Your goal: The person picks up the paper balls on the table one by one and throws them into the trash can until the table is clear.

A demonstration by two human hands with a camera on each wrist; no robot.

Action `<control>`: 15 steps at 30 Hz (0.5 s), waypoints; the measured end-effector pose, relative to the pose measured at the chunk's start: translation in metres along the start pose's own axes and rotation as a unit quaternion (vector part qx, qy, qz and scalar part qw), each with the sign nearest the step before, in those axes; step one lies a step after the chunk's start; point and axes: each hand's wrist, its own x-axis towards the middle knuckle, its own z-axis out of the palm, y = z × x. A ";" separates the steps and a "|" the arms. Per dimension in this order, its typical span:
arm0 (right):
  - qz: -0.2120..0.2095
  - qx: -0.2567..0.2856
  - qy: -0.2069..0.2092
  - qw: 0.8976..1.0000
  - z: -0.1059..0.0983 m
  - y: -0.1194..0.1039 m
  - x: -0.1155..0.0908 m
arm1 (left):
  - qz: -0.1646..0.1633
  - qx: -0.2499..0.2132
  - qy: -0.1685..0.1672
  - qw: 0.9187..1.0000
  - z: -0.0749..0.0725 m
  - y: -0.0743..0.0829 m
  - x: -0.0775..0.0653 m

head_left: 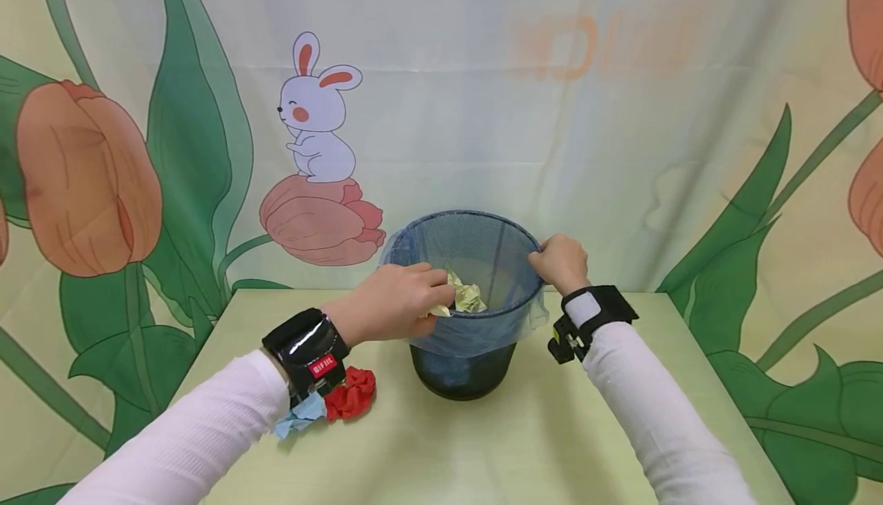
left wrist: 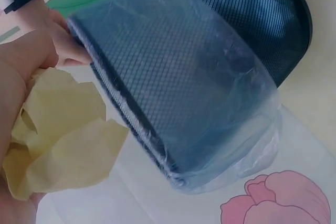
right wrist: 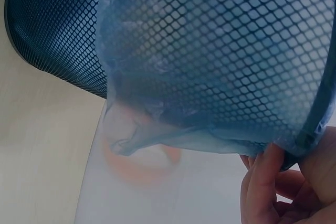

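A black mesh wastebasket [head_left: 464, 371] stands on the table, lined with a thin blue plastic bag [left wrist: 210, 93] folded over its rim. My left hand [head_left: 400, 302] is at the near left of the rim and grips a crumpled pale-yellow paper ball [left wrist: 63, 135], seen large in the left wrist view. In the head view that paper shows around the fingers, over the basket's opening. My right hand [head_left: 562, 262] pinches the rim and bag at the right side; the right wrist view shows its fingers [right wrist: 262, 182] curled over the edge.
A red crumpled paper [head_left: 352, 394] and a light-blue crumpled paper [head_left: 301, 414] lie on the pale table [head_left: 552, 444], left of the basket and beneath the left wrist. Behind the table hangs a curtain [head_left: 448, 106] printed with tulips and a rabbit.
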 end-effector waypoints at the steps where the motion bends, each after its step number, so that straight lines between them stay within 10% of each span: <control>1: -0.002 0.001 0.000 1.000 0.000 0.000 0.000 | -0.002 0.000 0.000 1.000 -0.001 -0.001 0.001; 15: 0.002 0.001 0.008 1.000 0.011 0.010 0.010 | -0.066 -0.013 -0.050 0.996 0.000 -0.018 0.016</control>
